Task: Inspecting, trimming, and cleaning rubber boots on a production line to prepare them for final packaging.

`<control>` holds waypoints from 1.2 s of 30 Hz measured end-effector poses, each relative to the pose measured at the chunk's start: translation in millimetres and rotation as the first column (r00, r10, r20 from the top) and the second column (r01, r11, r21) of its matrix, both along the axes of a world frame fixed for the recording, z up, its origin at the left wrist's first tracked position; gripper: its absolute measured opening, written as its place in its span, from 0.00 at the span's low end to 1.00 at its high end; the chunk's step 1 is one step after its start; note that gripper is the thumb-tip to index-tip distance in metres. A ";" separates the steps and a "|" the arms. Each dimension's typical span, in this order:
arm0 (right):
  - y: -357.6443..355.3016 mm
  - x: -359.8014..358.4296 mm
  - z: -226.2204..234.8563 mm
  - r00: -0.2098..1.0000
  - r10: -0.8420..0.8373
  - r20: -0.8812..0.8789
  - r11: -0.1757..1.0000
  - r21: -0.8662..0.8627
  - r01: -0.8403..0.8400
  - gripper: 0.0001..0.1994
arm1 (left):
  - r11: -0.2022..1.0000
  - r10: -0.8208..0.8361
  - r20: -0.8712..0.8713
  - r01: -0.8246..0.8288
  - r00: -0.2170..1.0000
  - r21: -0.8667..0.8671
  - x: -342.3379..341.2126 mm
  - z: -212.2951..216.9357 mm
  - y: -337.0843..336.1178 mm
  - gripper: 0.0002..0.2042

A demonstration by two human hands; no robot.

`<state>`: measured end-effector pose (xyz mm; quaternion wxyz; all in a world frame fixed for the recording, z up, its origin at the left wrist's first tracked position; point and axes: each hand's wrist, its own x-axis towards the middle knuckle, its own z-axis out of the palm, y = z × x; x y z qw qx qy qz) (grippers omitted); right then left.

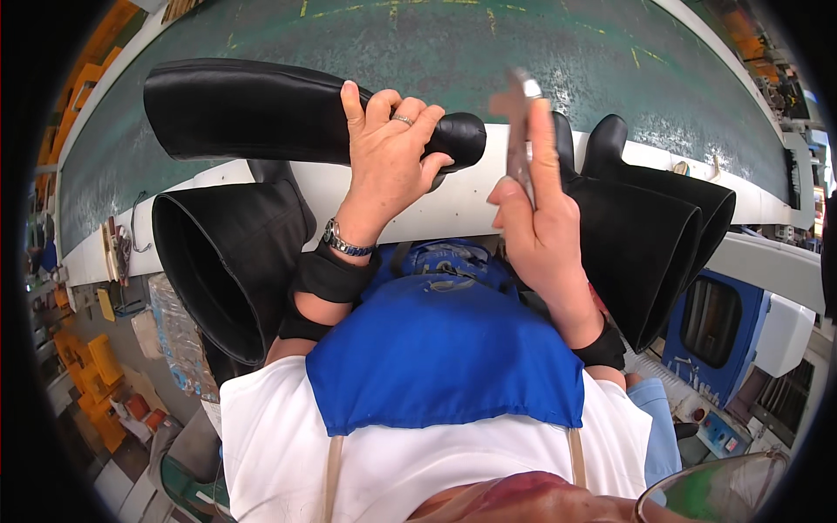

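Observation:
A tall black boot (248,109) lies on its side, its shaft to the left and its rounded toe to the right. My left hand (390,144) is wrapped over it near the ankle, fingers on top and thumb toward me. On the right, my right hand (540,213) is raised and closed round a metal hammer-like tool (520,144), held upright. Motion blurs the tool's upper end, so its exact kind is unclear. The tool stands apart from the boot, to the right of the toe.
Another black boot (235,261) stands at the left, its wide opening toward me. More black boots (632,235) lean at the right against the white table edge (462,196). Beyond is the worn green worktop (418,52). A blue-and-white machine (719,318) stands at the lower right.

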<state>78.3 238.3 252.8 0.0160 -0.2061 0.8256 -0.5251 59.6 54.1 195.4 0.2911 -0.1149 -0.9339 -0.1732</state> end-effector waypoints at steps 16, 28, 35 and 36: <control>-5.5 -6.5 -41.2 0.996 0.038 -0.085 0.982 0.188 -0.021 0.36 | 1.000 0.025 -0.002 -0.025 1.000 0.000 -12.2 3.0 3.1 0.22; -7.5 -5.4 -25.6 0.997 0.076 0.010 0.991 0.107 -0.077 0.37 | 1.000 0.019 0.029 -0.020 0.999 0.011 -7.4 5.8 -2.5 0.22; -17.2 -0.5 -52.7 0.990 0.031 -0.136 0.987 0.162 -0.008 0.39 | 0.999 0.035 0.011 -0.035 0.999 0.009 -5.9 4.3 1.2 0.22; -10.6 -0.8 -50.1 0.998 0.050 -0.048 0.990 0.131 -0.044 0.39 | 0.999 0.033 0.010 -0.033 0.999 0.010 -7.5 4.4 0.8 0.22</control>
